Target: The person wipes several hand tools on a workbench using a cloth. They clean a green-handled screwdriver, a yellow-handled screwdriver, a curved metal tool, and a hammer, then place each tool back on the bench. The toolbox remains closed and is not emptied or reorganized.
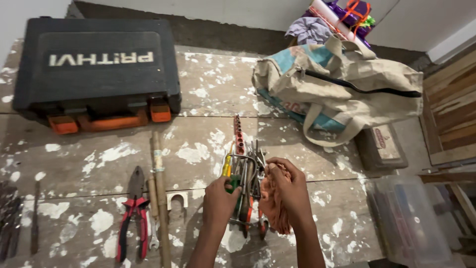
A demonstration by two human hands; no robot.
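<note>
Tools (244, 176) lie heaped between both hands — left hand (219, 199) pinches a green-handled screwdriver (231, 184) to steady it, right hand (286, 191) bunches an orange rag (273, 206) against metal, seemingly wiping.

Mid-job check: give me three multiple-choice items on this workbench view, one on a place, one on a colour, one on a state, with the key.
1. Where do the red-handled pliers lie?
A. Left of the person's hands, on the paint-spattered table
B. Inside the tan canvas bag
C. On top of the black case

2. What colour are the latches on the black tool case?
A. Blue
B. Orange
C. White

3. What is the right hand doing?
A. Resting flat on the table
B. Holding an orange cloth beside the bundle of tools
C. Gripping the bag's strap

Key: 1 A, the pliers lie lower left of both hands. 2 B, the latches along the case's front edge are orange. 3 B, the fingers close on the cloth, while the left hand grips the tools.
</note>
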